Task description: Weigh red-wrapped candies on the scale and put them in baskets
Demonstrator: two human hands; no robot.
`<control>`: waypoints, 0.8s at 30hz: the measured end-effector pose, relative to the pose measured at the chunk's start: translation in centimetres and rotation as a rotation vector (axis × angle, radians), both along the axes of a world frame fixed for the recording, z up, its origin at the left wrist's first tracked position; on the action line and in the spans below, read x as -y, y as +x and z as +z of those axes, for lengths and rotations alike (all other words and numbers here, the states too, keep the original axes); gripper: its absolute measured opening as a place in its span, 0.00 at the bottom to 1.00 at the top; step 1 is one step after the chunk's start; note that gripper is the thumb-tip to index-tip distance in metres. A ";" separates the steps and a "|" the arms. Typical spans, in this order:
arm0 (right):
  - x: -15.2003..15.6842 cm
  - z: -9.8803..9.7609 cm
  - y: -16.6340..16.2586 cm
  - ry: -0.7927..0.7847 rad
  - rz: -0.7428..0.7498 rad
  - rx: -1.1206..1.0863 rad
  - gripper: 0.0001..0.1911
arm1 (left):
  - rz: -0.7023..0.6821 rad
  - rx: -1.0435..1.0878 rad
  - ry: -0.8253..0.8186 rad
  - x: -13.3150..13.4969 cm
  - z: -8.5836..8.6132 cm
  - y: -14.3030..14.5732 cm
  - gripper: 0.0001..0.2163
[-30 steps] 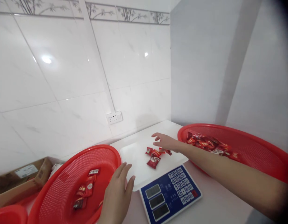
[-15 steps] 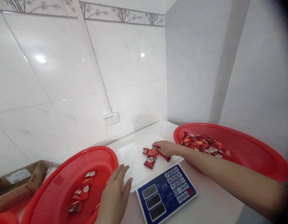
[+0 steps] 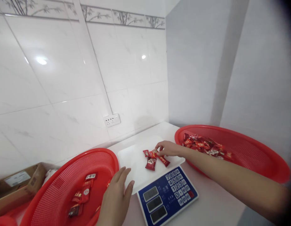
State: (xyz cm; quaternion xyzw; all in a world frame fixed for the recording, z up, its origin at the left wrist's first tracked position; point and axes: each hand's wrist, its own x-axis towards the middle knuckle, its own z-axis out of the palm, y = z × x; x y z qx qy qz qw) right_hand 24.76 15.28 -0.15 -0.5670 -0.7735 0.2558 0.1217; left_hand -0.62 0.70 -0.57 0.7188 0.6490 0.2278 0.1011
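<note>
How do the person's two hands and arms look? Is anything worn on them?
Both are bare. The left hand shows no glove, ring or watch. The right hand and its long forearm are also uncovered: no sleeve, bracelet or marking is visible up to the picture's edge.

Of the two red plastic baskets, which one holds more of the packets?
The red mesh basket on the right, beside the right hand: it holds a heap of packets, while the left red mesh basket holds only a few.
</note>
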 end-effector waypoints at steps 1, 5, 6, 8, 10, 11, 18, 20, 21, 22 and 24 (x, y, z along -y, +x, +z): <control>-0.1 0.0 0.1 -0.007 -0.013 -0.020 0.16 | -0.003 -0.004 -0.002 0.0 0.0 0.0 0.21; -0.6 0.1 0.6 0.051 -0.078 -0.044 0.14 | 0.006 -0.017 -0.025 0.1 0.1 0.0 0.21; -0.7 0.3 0.6 0.092 -0.098 -0.046 0.14 | 0.006 -0.019 -0.027 0.1 0.1 0.0 0.21; -0.8 0.5 0.5 0.176 -0.131 -0.063 0.15 | 0.002 -0.023 -0.024 0.0 0.0 0.0 0.21; -0.7 0.7 -0.1 0.222 -0.131 -0.101 0.16 | 0.001 -0.023 -0.020 0.0 0.0 0.0 0.21; -0.6 0.6 -0.5 0.215 -0.111 -0.146 0.15 | 0.001 -0.022 -0.018 -0.1 -0.1 0.0 0.21; -0.3 0.5 -0.5 0.157 -0.007 -0.324 0.17 | -0.001 -0.033 -0.008 -0.3 -0.5 -0.3 0.21; -0.7 0.9 1.7 0.246 -0.063 -0.247 0.17 | 0.005 -0.032 -0.002 -0.4 -0.8 -0.5 0.21; -0.9 1.1 3.3 0.288 -0.104 -0.185 0.16 | 0.008 -0.032 0.007 -0.6 -1.0 -0.7 0.21; -1.0 1.2 5.0 0.320 -0.149 -0.108 0.16 | 0.009 -0.034 0.023 -0.7 -1.2 -0.9 0.21; -1.1 1.2 8.9 0.338 -0.231 0.053 0.15 | -0.005 -0.046 0.066 -1.2 -1.9 -1.4 0.21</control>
